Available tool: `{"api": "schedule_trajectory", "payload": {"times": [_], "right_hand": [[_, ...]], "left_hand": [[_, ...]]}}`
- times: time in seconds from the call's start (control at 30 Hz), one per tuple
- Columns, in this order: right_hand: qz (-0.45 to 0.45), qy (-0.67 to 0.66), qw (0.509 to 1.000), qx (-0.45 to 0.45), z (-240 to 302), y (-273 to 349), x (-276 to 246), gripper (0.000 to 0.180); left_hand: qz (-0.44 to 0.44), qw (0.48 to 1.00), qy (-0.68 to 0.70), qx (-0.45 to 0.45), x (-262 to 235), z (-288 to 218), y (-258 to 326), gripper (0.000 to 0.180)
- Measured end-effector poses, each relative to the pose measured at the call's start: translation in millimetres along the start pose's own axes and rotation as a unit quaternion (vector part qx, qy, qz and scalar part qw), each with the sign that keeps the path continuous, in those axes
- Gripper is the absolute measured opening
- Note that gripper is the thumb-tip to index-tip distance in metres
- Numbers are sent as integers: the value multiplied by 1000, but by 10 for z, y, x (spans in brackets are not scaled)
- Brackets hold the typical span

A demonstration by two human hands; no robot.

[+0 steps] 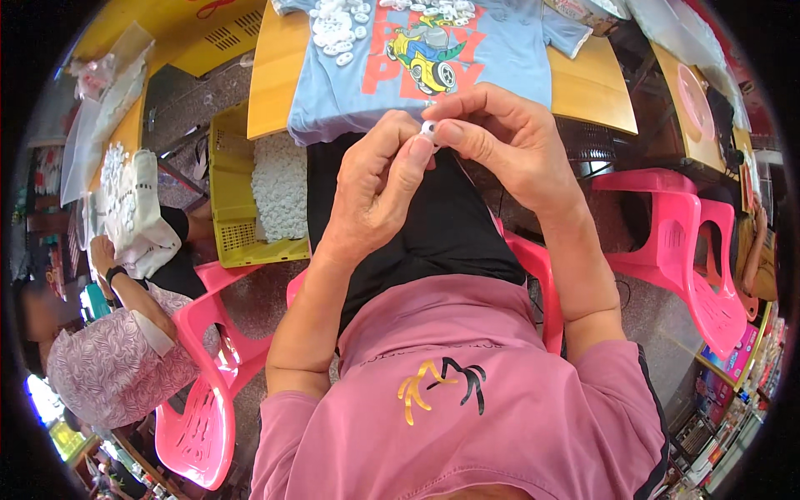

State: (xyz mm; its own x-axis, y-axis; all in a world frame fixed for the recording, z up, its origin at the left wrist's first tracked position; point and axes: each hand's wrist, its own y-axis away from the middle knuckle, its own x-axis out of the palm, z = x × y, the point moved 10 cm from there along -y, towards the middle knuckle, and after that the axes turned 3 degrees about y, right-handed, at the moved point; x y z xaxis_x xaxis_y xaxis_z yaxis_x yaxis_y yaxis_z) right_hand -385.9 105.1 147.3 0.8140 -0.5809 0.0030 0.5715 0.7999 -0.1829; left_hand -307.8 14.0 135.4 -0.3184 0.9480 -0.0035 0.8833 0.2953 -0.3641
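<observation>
A small white plastic piece with a round dark opening is pinched between my two hands, above my lap and close to the near edge of the table. My left hand is closed on it, thumb against the bent fingers. From the other side, my right hand grips it between thumb and forefinger, its other fingers curled. My fingers hide much of the piece. Beyond them, a light blue printed T-shirt is spread over the table, and many white plastic pieces lie loose on it.
A yellow crate of small white pieces stands left of my legs. Pink plastic chairs stand on both sides. At the left, another person's hand is beside a white cloth bearing white pieces. A bowl sits at the far right.
</observation>
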Motion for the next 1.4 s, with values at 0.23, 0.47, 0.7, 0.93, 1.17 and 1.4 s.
{"api": "schedule_trajectory", "payload": {"times": [0.23,0.47,0.7,0.93,1.17,1.4], "right_hand": [[-72,-41,996,-28,10,75,62,25],[-149,-8,987,-64,34,76,-219,27],[-106,-35,994,0,-42,48,-47,26],[-57,-185,979,70,-186,53,76,27],[-51,-176,980,74,-216,51,86,26],[-44,-154,984,78,-257,37,98,26]], "left_hand": [[-81,995,56,7,18,30,62,17],[-166,984,-6,70,-43,-91,159,16],[-130,990,42,29,-23,-41,139,19],[-108,987,119,10,43,-73,86,21],[-121,990,64,-13,-13,14,123,15],[-166,976,127,-59,-119,104,116,13]]}}
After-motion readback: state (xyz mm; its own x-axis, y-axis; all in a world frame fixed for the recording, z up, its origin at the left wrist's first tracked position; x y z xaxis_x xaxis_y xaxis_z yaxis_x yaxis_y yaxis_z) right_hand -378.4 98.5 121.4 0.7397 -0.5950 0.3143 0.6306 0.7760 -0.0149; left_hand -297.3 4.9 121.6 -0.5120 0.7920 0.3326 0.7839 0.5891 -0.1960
